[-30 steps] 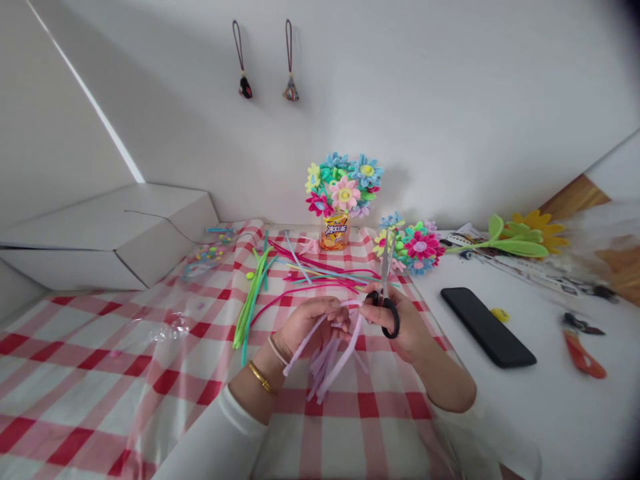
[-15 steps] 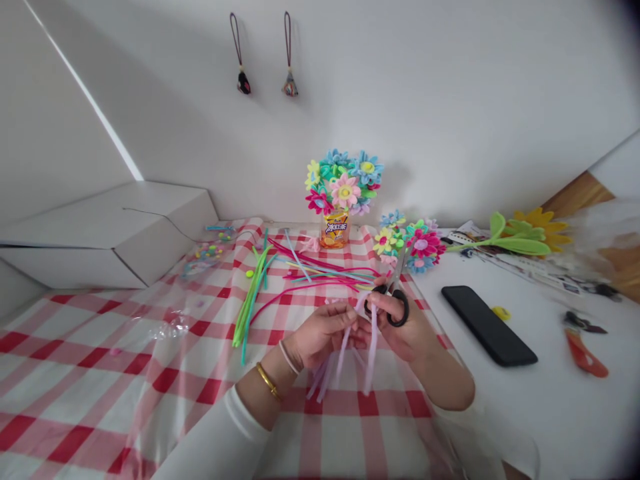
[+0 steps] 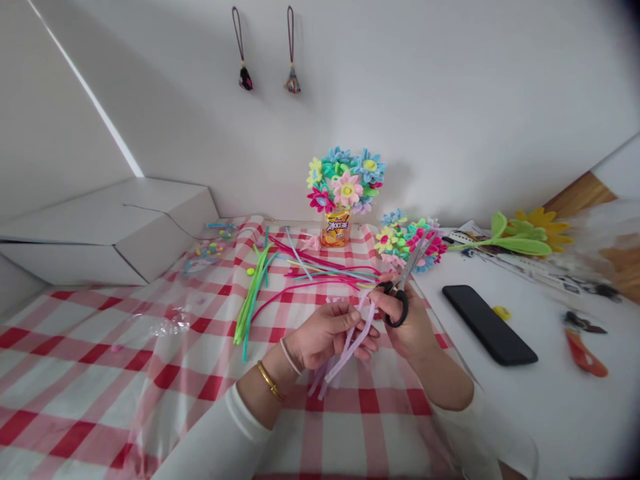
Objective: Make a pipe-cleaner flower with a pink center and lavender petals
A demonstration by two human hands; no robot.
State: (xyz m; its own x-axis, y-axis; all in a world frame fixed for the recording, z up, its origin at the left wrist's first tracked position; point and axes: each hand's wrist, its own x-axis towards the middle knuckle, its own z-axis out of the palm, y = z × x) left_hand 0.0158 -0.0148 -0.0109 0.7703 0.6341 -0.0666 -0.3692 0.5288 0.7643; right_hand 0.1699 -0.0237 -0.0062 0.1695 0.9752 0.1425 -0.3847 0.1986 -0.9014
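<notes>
My left hand pinches light purple pipe cleaners between thumb and fingers; their ends hang down below it. My right hand has black-handled scissors looped on its fingers, blades pointing up and away. Its thumb and fingertip also touch the bent top of one purple pipe cleaner. Beyond the hands lie pink, blue and yellow pipe cleaners in a loose heap. A bundle of green pipe cleaners rests to the left of them.
A cut bottle full of pipe-cleaner flowers stands by the wall. More flowers lie right of it, near a sunflower. On the right are a black phone and keys; a white box sits left.
The purple strand that hung straight below my right hand now slants down to the left, alongside the others at my left hand. The scissor blades have tilted further right.
</notes>
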